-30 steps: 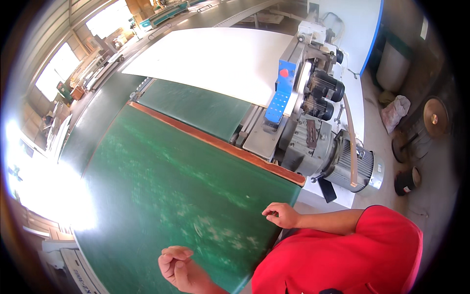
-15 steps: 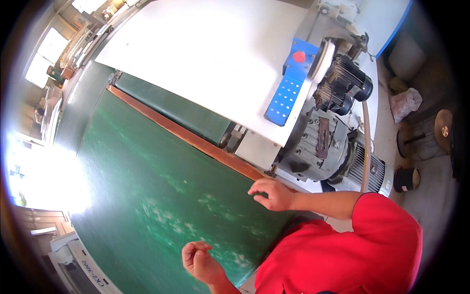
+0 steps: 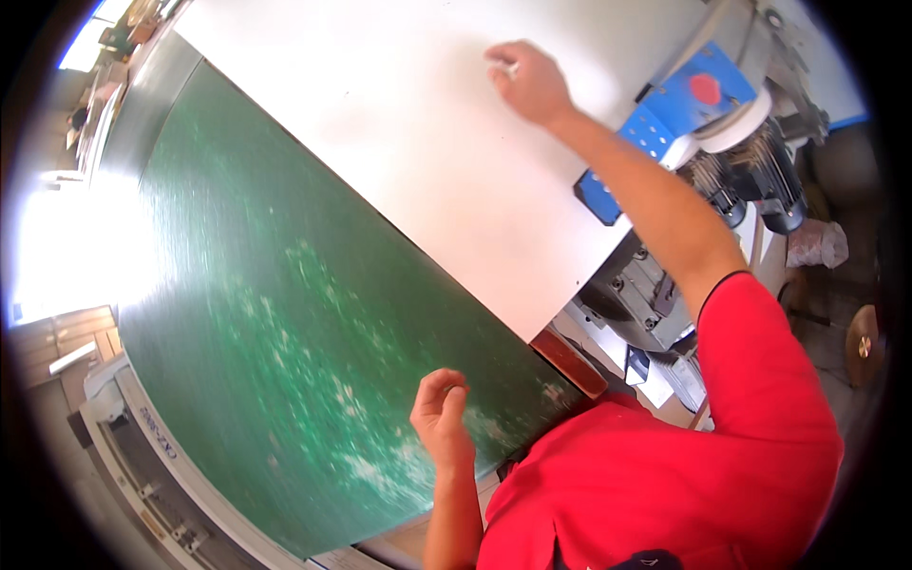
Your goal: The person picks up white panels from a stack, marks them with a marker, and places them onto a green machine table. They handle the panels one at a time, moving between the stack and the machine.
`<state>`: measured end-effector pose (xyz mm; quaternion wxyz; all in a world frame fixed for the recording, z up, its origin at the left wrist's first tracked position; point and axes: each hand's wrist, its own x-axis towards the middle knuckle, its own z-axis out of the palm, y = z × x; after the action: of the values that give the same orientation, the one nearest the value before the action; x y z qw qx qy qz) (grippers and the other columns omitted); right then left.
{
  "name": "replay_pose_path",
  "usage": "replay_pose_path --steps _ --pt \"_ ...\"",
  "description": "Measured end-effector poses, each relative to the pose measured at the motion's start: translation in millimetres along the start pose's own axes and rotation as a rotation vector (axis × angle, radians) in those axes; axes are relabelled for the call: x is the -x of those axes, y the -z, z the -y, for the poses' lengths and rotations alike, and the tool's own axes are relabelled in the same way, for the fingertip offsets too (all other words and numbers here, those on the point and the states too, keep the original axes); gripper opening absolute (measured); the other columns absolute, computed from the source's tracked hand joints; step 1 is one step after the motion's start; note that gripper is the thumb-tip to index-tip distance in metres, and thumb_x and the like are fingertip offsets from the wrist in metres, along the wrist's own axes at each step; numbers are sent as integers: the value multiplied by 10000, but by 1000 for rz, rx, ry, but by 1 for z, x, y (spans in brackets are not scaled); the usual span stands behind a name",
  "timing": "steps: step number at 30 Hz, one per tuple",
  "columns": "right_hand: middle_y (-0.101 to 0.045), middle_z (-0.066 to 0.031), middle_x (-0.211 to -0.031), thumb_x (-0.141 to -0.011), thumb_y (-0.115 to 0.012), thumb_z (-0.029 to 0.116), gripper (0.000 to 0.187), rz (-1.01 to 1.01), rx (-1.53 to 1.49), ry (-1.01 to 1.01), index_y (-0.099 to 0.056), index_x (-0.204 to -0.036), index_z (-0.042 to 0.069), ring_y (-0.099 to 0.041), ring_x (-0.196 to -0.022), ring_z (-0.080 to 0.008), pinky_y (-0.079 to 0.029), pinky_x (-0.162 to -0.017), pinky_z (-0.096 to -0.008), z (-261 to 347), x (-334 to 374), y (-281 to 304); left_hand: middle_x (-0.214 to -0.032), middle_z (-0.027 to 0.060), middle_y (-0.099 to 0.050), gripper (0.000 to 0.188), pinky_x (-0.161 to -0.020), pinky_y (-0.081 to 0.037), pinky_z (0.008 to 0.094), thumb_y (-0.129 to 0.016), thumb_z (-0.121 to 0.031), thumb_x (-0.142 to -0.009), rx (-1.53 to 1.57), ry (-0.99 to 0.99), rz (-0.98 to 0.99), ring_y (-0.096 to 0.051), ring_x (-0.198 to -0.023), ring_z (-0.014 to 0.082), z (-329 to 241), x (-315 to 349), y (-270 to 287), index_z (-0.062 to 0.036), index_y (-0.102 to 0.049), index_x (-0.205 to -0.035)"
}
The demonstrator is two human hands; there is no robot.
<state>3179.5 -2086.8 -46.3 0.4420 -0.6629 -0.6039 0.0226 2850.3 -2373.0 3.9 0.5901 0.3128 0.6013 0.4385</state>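
A wide white sheet lies across the machine, its near edge running diagonally over the green belt. Over the sheet is my right hand, its fingers loosely bent and the thumb apart from them; nothing shows between them. Whether it touches the surface I cannot tell. My left hand hovers above the near part of the belt, fingers curled in against the thumb, with no object visible in it. Close to my body, a reddish-brown bar sticks out from under the sheet's corner.
To the right stand a blue perforated bracket, dark ribbed motors and a grey gearbox. A pale machine rail borders the belt at lower left. A pale sack and a round brown disc are at far right.
The white sheet has come nearer and now covers the roller gap and most of the reddish-brown bar. My right hand has moved from the bar's end out over the sheet.
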Motion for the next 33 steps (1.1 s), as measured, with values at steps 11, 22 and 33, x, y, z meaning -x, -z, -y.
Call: replay_pose_path --steps 11,22,33 --pt "-474 -82 -1367 -851 -587 256 474 34 470 -337 -536 -1306 132 -415 -1302 -272 -409 -1048 -409 -121 -88 5 -1371 247 -390 620 -1005 -390 438 -719 -107 -732 -771 -204 -211 -362 -1275 395 64 24 -1 73 -464 -1268" --pt "-463 -138 -1384 -946 -509 340 477 32 786 -481 -491 -1352 89 -441 -1275 -326 -421 -1028 -432 -212 -54 85 -1416 321 -352 748 -1108 -265 506 -766 -241 -739 -1028 -83 -434 -319 -1315 468 128 101 44 90 -439 -1325" --pt "-479 -166 -1372 -954 -471 367 467 -27 955 -394 -491 -1361 139 -444 -1276 -350 -396 -1051 -445 -302 -77 85 -1420 335 -368 794 -1138 -223 497 -674 -425 -848 -1081 163 -672 -313 -1337 455 128 93 116 137 -416 -1347"
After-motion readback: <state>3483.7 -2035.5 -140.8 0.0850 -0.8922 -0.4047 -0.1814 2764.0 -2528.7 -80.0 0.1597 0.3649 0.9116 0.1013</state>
